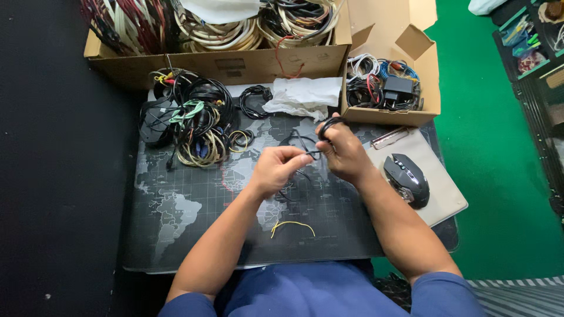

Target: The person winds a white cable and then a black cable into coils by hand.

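Note:
Both hands meet over a dark desk mat (176,217) printed with a world map. My right hand (343,154) grips a small coil of thin black cable (331,123) that loops above its fingers. My left hand (277,169) pinches a strand of the same cable close to the right hand's fingers. Loose loops of the cable hang down between and under the hands. A short yellow wire (292,225) lies on the mat nearer to me, untouched.
A heap of coiled cables (194,120) sits at the mat's back left. Behind stand a large cardboard box (235,64) of cable bundles and a smaller box (388,88) with wires and an adapter. White crumpled paper (302,97) lies between. A black mouse (408,179) rests on a beige pad at right.

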